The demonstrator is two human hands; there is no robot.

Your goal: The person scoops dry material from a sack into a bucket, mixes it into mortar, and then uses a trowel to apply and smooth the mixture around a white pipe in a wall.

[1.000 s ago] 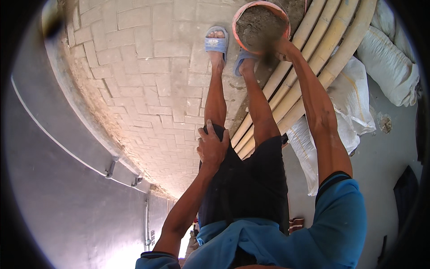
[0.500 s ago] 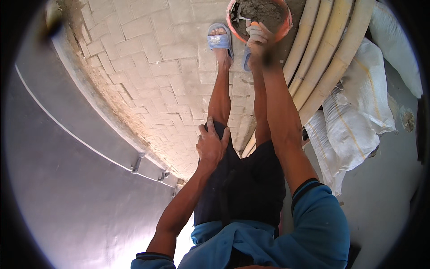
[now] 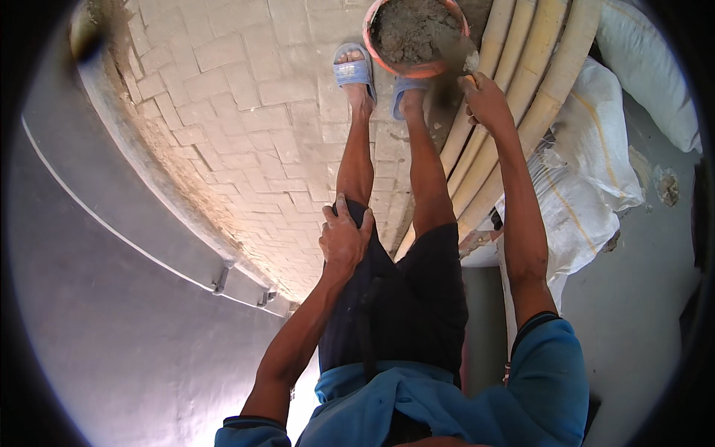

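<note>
My right hand (image 3: 488, 103) is closed round the orange handle of a trowel (image 3: 471, 62), held just right of the bucket's near rim. Only a small pale part of the blade shows; a dark smudge blurs the picture beside it. Grey wet mortar (image 3: 413, 31) with a lumpy surface fills the orange bucket (image 3: 421, 71), which stands in front of my feet. My left hand (image 3: 345, 238) rests with its fingers spread over my left knee, on the dark shorts (image 3: 387, 320), and holds nothing.
Several bamboo poles (image 3: 540, 74) lie along the right of the bucket. White woven sacks (image 3: 573, 205) are piled beyond them. Pale paving blocks (image 3: 246, 97) cover the ground, bordered on the left by a kerb (image 3: 149, 156) and a grey wall (image 3: 112, 298). Blue sandals (image 3: 353, 72) are on my feet.
My right hand has moved right and nearer, out from over the bucket, carrying the trowel with it. My left hand stays on the knee. The view has shifted slightly.
</note>
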